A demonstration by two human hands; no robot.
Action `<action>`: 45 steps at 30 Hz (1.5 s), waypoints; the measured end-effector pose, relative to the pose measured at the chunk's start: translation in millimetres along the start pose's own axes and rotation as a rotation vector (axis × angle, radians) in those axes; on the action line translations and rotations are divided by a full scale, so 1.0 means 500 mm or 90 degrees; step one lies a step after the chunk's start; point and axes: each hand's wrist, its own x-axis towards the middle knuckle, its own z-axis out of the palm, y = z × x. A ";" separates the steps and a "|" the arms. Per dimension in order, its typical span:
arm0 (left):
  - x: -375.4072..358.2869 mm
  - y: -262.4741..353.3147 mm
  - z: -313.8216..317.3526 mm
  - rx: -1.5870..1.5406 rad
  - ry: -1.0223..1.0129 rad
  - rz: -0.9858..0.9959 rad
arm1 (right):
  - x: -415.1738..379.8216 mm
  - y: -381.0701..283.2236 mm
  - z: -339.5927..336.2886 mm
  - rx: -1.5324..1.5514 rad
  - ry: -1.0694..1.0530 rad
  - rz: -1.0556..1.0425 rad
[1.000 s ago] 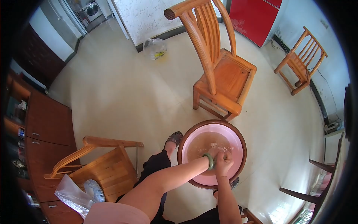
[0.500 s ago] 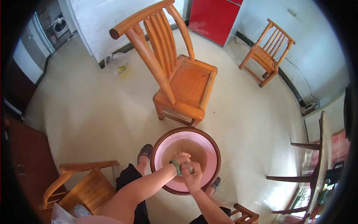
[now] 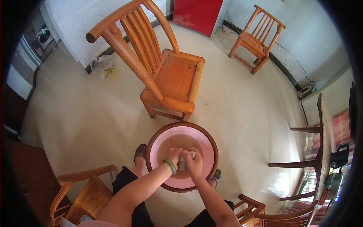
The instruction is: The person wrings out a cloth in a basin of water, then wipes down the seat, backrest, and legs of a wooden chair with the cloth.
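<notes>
A pink basin (image 3: 155,151) with a brown rim stands on the floor between my feet, with cloudy brownish water (image 3: 189,140) in it. Over the water, my left hand (image 3: 174,156), a green bangle (image 3: 170,165) at its wrist, is closed on a crumpled greyish-white cloth (image 3: 182,164). My right hand (image 3: 194,162) grips the same cloth from the other side, and a pale patterned bit of it shows above the fingers. The hands are close together, partly covering the cloth.
A wooden chair (image 3: 176,79) stands just beyond the basin. Another chair (image 3: 90,196) is at my lower left, and a small one (image 3: 255,43) is by the far wall. A round table (image 3: 325,132) is on the right. A plastic bag (image 3: 103,66) lies near the left wall.
My hands have shifted from crossed and overlapping to side by side, and more of the cloth shows between them. The view has tilted, so the room sits higher and further left.
</notes>
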 end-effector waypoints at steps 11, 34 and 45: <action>-0.047 0.006 0.048 -0.045 -0.041 -0.118 | 0.032 0.034 -0.016 -0.110 -0.011 -0.130; -0.106 0.106 0.041 -0.060 0.045 -0.138 | 0.007 0.000 -0.067 0.117 -0.185 0.117; -0.090 0.023 0.009 0.012 -0.315 -0.131 | -0.051 -0.009 -0.046 -0.136 -0.155 -0.385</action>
